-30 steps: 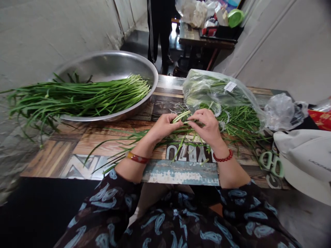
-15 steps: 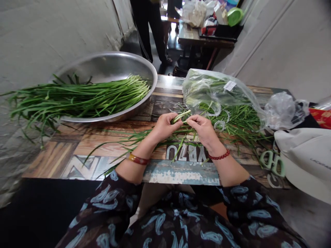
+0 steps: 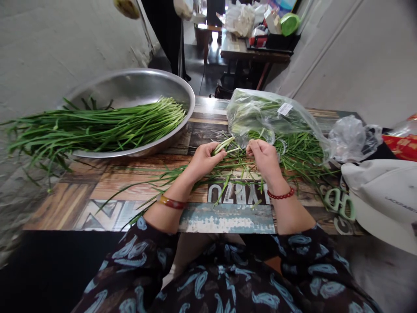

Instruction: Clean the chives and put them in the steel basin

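Note:
My left hand [image 3: 206,158] is closed round a few garlic chives [image 3: 224,144], their pale stem ends pointing up and right, the green leaves trailing left over the table. Just to the right, my right hand [image 3: 263,157] has its fingers pinched together; whatever they hold, if anything, is too small to make out. A big bundle of garlic chives [image 3: 130,124] lies in a wide steel basin [image 3: 130,82] at the left, leaves hanging over its rim. Beyond my right hand, more chives [image 3: 302,148] stick out of a clear plastic bag [image 3: 299,114].
Green scissors [image 3: 340,203] and a white cap [image 3: 384,200] lie at the table's right end, near a crumpled plastic bag [image 3: 348,137]. Loose scraps are strewn on the patterned table [image 3: 228,217]. A person [image 3: 166,39] stands beyond it, before a cluttered second table [image 3: 237,48].
My right hand has drawn away to the right from the chives in my left hand, its fingers curling in. The person at the back has shifted left. My view has turned slightly.

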Motion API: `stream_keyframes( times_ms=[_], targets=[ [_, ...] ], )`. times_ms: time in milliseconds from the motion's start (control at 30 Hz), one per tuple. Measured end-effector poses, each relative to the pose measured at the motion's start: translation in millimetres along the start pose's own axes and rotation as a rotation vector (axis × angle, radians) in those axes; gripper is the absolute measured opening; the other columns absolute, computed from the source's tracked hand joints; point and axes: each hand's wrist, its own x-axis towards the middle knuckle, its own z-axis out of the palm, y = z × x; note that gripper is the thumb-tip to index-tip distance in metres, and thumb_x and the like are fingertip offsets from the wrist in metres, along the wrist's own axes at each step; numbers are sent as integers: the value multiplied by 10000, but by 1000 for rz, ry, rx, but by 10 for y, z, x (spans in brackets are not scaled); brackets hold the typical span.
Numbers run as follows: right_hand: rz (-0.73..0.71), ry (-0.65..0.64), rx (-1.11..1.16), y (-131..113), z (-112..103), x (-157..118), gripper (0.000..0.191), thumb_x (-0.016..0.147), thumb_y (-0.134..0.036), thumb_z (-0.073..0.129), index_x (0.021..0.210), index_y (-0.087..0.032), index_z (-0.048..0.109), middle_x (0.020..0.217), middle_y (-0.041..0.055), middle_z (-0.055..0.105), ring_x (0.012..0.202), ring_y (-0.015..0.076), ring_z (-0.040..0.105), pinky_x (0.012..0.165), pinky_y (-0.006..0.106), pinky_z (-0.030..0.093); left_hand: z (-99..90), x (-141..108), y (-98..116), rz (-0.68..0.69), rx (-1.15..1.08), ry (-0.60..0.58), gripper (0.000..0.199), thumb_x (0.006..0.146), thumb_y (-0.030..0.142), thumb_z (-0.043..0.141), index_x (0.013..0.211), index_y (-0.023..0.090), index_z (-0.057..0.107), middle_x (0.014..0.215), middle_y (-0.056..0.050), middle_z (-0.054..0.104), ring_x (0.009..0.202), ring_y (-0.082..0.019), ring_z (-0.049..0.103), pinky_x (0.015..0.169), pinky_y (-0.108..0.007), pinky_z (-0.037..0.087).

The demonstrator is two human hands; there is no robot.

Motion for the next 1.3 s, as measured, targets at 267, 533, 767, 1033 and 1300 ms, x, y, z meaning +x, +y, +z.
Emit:
stream_keyframes(
  times_ms=[267,533,767,1033,1300],
  targets=[
    [-63,-172,-12,-60,67,-77,236,820,-389,687,937,-187,724,802,12,689,683,124,578,670,270,480,0,-13,15,-51,-188,-124,343,825,464,633,793,123,643,714,15,547,673,-101,443,608,-209,346],
    [-10,-140,121,-40,174,-119,272,782,-430,718,911,-191,708,808,7,699,707,125,600,676,268,487,2,-31,-13,-117,-217,-366,320,861,465,609,770,167,532,610,47,476,492,-78,423,482,-211,313],
    [-8,-222,125,-78,196,-157,272,800,-455,717,870,-195,685,674,-36,600,596,96,517,567,236,424,2,-43,49,21,-14,-412,299,913,416,533,735,177,501,602,58,434,517,-84,383,530,-230,294],
    [10,191,366,34,-108,114,332,784,-525,728,830,-234,574,686,-50,504,569,81,470,538,216,436,-229,50,-106,81,369,-207,190,852,273,605,699,168,564,656,28,499,650,-128,436,668,-262,341],
    [-65,70,301,-55,9,16,292,796,-502,735,844,-235,624,698,-37,545,590,100,490,555,239,436,-274,-18,92,195,45,-110,438,919,365,569,1305,159,591,1297,-142,618,1192,-228,573,1018,-354,437]
  ],
)
